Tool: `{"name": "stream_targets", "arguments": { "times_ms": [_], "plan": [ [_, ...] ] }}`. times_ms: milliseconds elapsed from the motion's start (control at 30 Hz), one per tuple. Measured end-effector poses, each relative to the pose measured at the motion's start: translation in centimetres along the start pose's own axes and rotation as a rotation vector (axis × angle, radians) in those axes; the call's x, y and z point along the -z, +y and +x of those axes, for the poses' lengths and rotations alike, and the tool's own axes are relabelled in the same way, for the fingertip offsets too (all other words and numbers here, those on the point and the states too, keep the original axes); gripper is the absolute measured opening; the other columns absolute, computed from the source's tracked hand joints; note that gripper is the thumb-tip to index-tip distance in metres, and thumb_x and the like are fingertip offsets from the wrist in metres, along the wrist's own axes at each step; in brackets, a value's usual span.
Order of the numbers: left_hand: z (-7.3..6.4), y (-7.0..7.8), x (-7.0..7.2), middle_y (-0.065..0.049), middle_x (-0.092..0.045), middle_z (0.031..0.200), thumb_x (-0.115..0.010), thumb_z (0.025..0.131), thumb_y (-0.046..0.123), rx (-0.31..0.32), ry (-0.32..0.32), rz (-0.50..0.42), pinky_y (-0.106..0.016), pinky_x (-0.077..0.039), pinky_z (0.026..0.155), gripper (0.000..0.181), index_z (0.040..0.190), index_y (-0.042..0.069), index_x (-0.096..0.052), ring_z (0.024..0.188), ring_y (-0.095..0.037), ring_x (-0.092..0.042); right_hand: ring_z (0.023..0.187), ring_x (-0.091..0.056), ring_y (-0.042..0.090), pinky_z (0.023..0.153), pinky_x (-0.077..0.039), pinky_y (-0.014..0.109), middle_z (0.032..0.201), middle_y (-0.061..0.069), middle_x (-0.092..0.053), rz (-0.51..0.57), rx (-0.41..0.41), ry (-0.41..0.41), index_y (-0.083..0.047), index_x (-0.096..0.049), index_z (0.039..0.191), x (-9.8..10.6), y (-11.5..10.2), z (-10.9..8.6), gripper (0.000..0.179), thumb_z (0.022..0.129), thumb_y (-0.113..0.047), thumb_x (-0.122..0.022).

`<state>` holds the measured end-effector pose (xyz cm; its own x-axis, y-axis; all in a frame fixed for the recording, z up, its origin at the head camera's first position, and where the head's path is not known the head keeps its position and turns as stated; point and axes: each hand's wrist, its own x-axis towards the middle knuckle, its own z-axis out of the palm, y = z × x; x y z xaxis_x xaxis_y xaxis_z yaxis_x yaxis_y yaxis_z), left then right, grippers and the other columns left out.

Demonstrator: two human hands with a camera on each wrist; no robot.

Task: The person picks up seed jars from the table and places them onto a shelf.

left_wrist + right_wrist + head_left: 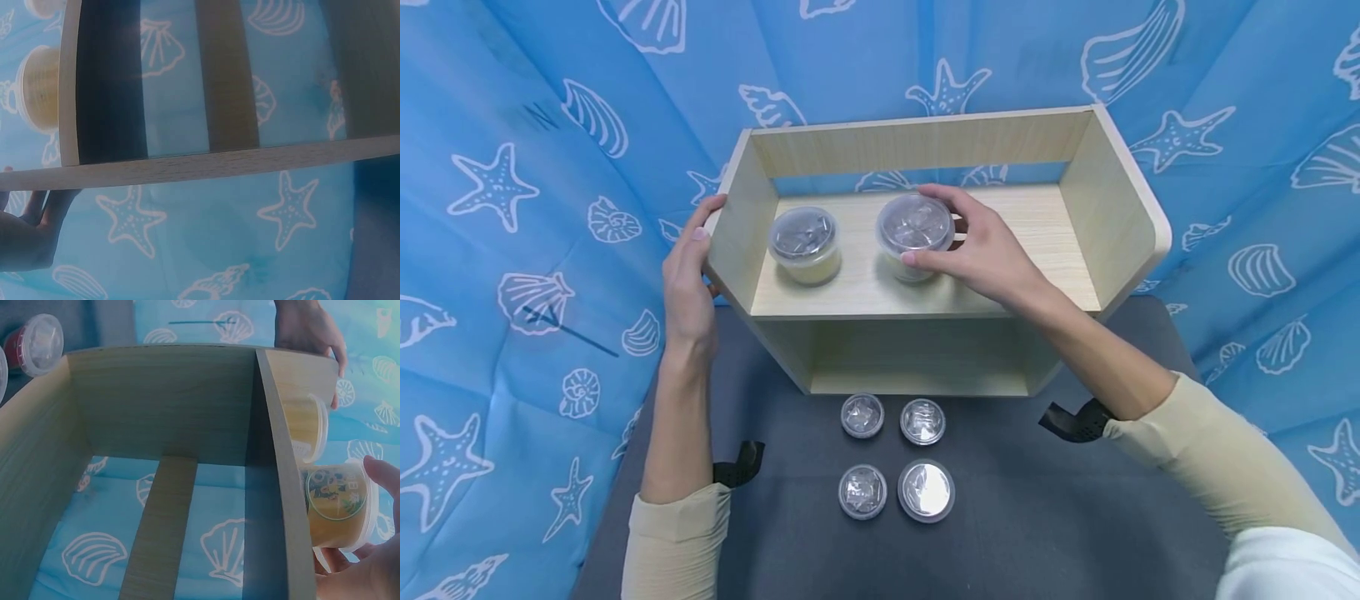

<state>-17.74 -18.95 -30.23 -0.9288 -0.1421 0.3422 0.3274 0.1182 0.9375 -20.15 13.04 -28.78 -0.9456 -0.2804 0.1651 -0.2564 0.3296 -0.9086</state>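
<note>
My right hand point(981, 242) holds a clear lidded plastic tub point(916, 229) between thumb and fingers on the upper board of a small wooden shelf point(1000, 292). In the right wrist view this tub point(337, 503) shows yellowish contents and a printed label. To its left stands a similar lidded tub point(805, 246), upright, apart from the held one. My left hand point(688, 279) grips the edge of the shelf's left side panel, fingers lying along its outside. The left wrist view shows part of that hand point(37, 231) against the panel; some fingertips are hidden.
Several smaller round lidded cups point(862, 492) stand on the dark grey table point(1015, 517) in front of the shelf. Below the upper board is an open lower compartment point(917, 358). A blue curtain point(550, 350) with white shell and starfish prints hangs behind and beside the shelf.
</note>
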Motion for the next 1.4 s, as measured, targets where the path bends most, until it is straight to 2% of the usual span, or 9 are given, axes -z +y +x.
{"name": "stream_targets", "arguments": {
  "times_ms": [233, 600, 833, 967, 1167, 1300, 1400],
  "plan": [
    [-0.1, 0.1, 0.0, -0.01, -0.054, 0.107, -0.036, 0.102, 0.03, -0.004, 0.007, -0.005, -0.034, -0.031, 0.052, 0.043, 0.138, 0.025, -0.06, 0.074, -0.02, -0.045, 0.117, -0.056, 0.026, 0.091, -0.048, 0.037, 0.138, 0.007, -0.051, 0.002, -0.017, 0.004, -0.012, -0.041, 0.15, -0.6, 0.5, 0.6, 0.082, 0.08, -0.021, -0.083],
    [-0.4, 0.1, 0.0, -0.008, -0.05, 0.091, -0.036, 0.101, 0.027, -0.001, 0.015, -0.021, -0.031, -0.029, 0.048, 0.044, 0.137, 0.024, -0.061, 0.064, -0.018, -0.04, 0.113, -0.059, 0.025, 0.087, -0.047, 0.036, 0.136, 0.009, -0.053, -0.036, -0.041, 0.009, -0.012, -0.04, 0.151, -1.2, 0.9, 0.7, 0.083, 0.081, -0.025, -0.083],
    [-0.2, 0.1, -0.1, -0.01, -0.056, 0.115, -0.035, 0.102, 0.028, -0.015, 0.004, -0.013, -0.033, -0.034, 0.051, 0.044, 0.138, 0.024, -0.06, 0.077, -0.021, -0.047, 0.112, -0.059, 0.026, 0.085, -0.047, 0.035, 0.135, 0.01, -0.054, -0.057, -0.046, 0.021, -0.014, -0.039, 0.152, -1.1, 0.9, 0.7, 0.083, 0.082, -0.027, -0.082],
    [-0.2, 0.1, -0.1, -0.01, -0.056, 0.115, -0.035, 0.101, 0.028, -0.015, 0.004, -0.018, -0.033, -0.033, 0.051, 0.044, 0.138, 0.024, -0.06, 0.076, -0.021, -0.046, 0.112, -0.059, 0.027, 0.085, -0.048, 0.035, 0.135, 0.01, -0.054, -0.067, -0.045, 0.025, -0.014, -0.038, 0.152, -1.2, 0.9, 0.7, 0.085, 0.082, -0.027, -0.083],
    [-0.2, 0.1, -0.2, -0.01, -0.054, 0.105, -0.035, 0.102, 0.029, -0.01, 0.011, -0.013, -0.032, -0.029, 0.051, 0.044, 0.138, 0.025, -0.06, 0.07, -0.02, -0.042, 0.117, -0.057, 0.027, 0.089, -0.048, 0.038, 0.142, 0.01, -0.05, -0.095, -0.039, 0.017, -0.014, -0.033, 0.155, -1.3, 0.9, 0.6, 0.09, 0.082, -0.029, -0.083],
    [-0.2, 0.1, -0.2, -0.01, -0.054, 0.105, -0.035, 0.102, 0.029, -0.014, 0.01, -0.012, -0.032, -0.03, 0.051, 0.044, 0.138, 0.025, -0.06, 0.07, -0.02, -0.042, 0.126, -0.053, 0.028, 0.099, -0.044, 0.042, 0.143, 0.012, -0.05, -0.156, -0.043, 0.014, -0.019, -0.027, 0.158, -1.3, 1.0, 0.5, 0.098, 0.08, -0.034, -0.084],
    [-0.2, 0.0, -0.2, -0.01, -0.054, 0.107, -0.035, 0.102, 0.029, -0.015, 0.01, -0.01, -0.033, -0.03, 0.052, 0.044, 0.138, 0.025, -0.06, 0.072, -0.02, -0.043, 0.13, -0.05, 0.028, 0.103, -0.042, 0.043, 0.146, 0.011, -0.048, -0.182, -0.014, 0.031, -0.02, -0.025, 0.159, -1.3, 1.2, 0.2, 0.102, 0.078, -0.035, -0.085]
  ]
}}
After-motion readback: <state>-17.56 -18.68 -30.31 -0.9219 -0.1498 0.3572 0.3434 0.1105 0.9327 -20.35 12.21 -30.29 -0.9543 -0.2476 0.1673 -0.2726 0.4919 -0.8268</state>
